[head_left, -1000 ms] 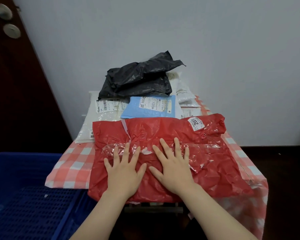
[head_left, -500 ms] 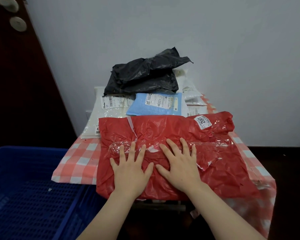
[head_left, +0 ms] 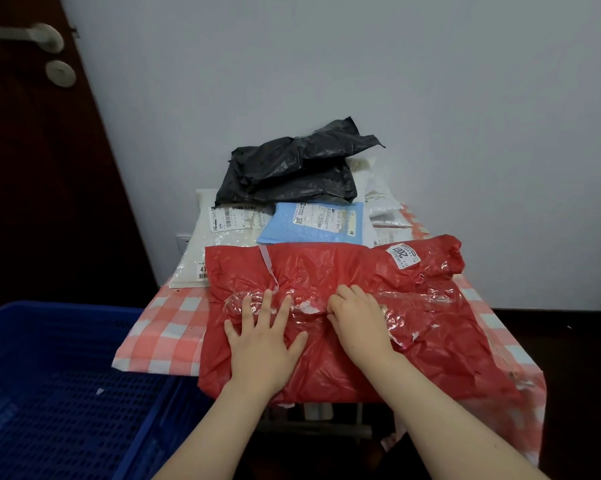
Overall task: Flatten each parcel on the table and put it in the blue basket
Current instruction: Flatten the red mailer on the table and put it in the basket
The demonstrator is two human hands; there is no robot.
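A large crinkled red parcel (head_left: 413,341) lies across the near end of the checked table (head_left: 167,334), its front edge hanging over the table's edge. My left hand (head_left: 261,344) presses flat on its left half with fingers spread. My right hand (head_left: 358,323) rests beside it on the parcel's middle, its fingers bent at the knuckles and their tips dug into a crease of the clear tape. The blue basket (head_left: 49,393) stands low at the left, beside the table, and nothing shows inside it.
Behind the red parcel lie a light blue parcel (head_left: 316,223), white parcels (head_left: 216,244) and a black parcel (head_left: 292,171) on top, stacked against the wall. A dark door (head_left: 32,168) stands at the left. The floor at the right is dark.
My right hand's fingers, flat and spread before, have curled into the parcel's crease. My left hand stays flat on the parcel. The camera has shifted a little, so the scene sits further right.
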